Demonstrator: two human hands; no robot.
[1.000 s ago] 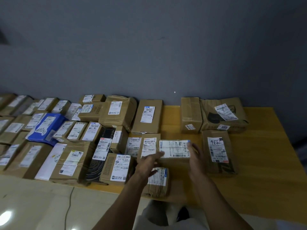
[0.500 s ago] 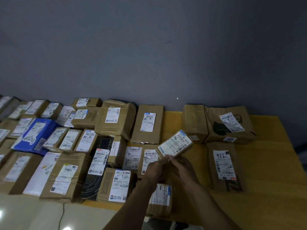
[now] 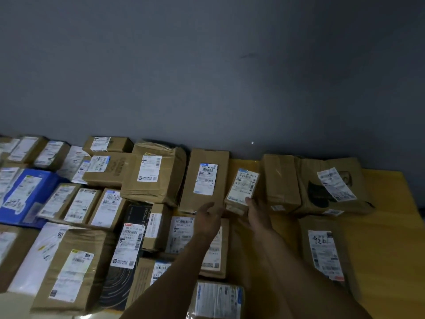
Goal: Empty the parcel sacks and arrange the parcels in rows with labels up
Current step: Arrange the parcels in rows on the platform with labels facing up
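Note:
A small brown parcel (image 3: 242,187) with a white label facing up sits in the back row, in the gap between a tall flat box (image 3: 204,180) and an unlabelled-top box (image 3: 280,180). My right hand (image 3: 257,212) holds its near end, thumb on the label's lower edge. Just left of it, my left hand (image 3: 210,218) hovers with relaxed fingers, holding nothing, over two labelled parcels (image 3: 184,229). Rows of labelled cardboard parcels cover the yellow table (image 3: 391,226) to the left.
A crumpled brown bag parcel (image 3: 333,185) lies at the back right, and a long brown pouch (image 3: 326,254) lies in front of it. A blue parcel (image 3: 25,194) is at the far left. The grey wall (image 3: 207,77) stands directly behind the back row. Bare tabletop shows at the right.
Both hands lifted the small parcel from the middle row, turned it and carried it back into the gap in the back row. My left hand has let go of it.

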